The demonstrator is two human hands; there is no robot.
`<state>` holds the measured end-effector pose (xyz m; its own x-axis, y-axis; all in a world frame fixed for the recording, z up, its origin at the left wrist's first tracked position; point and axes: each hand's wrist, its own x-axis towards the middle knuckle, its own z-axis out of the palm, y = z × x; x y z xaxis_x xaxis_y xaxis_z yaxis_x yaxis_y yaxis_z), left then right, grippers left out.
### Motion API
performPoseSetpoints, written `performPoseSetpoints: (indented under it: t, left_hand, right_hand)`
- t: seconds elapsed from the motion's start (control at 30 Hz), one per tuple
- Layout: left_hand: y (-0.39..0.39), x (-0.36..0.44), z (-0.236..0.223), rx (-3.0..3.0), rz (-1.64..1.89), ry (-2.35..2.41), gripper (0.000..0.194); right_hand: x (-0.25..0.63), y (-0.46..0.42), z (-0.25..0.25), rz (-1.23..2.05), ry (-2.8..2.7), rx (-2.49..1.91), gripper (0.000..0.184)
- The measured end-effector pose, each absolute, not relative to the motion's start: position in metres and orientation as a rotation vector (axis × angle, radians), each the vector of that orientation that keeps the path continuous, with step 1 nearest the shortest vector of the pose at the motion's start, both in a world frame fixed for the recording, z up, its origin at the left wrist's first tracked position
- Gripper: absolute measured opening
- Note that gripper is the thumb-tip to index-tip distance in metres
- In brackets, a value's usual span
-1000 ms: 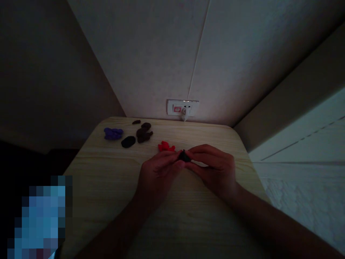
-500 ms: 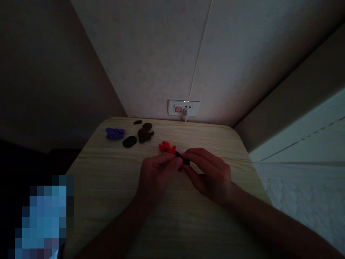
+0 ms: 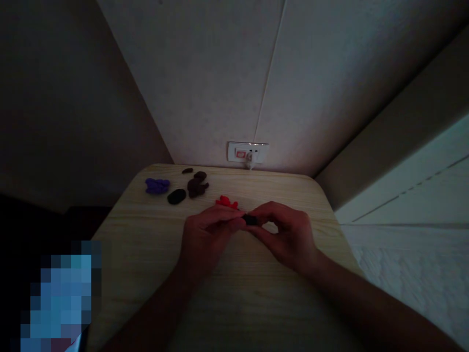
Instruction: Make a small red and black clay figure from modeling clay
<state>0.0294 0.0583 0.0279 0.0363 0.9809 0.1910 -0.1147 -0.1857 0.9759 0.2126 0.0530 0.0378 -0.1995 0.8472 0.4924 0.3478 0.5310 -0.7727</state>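
Between my two hands is a small black piece of what looks like modelling clay (image 3: 251, 220). My left hand (image 3: 208, 234) pinches its left end between thumb and fingers. The fingertips and thumb of my right hand (image 3: 287, 234) close on its right end. Just beyond my left fingers lies a red lump of clay (image 3: 226, 201) with rounded knobs, its near side hidden by the hand. Farther left on the table rest a flat black oval (image 3: 176, 196), a brown clump (image 3: 197, 187) and a purple lump (image 3: 157, 186).
The light wooden table (image 3: 227, 303) has rounded far corners and meets the wall. A wall socket (image 3: 247, 152) with a plug in it sits just above its far edge. A small brown bit (image 3: 187, 170) lies near that edge. A white quilted surface (image 3: 388, 264) borders the right side.
The black piece has turned from slanted to nearly level between my fingers. My left hand has shifted slightly left and covers more of the red lump. The view has tilted a little upward.
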Motion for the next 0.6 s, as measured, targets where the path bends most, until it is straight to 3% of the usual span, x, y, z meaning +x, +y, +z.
performPoseSetpoints:
  t: [0.3, 0.6]
  left_hand:
    - [0.060, 0.040, 0.021, 0.642, 1.175, 0.715, 0.022]
    - [0.057, 0.048, 0.020, 0.680, 1.293, 0.757, 0.022]
  right_hand:
    - [0.208, 0.053, 0.045, 1.319, -1.292, -0.891, 0.023]
    - [0.205, 0.056, 0.046, 1.525, -1.123, -0.916, 0.024]
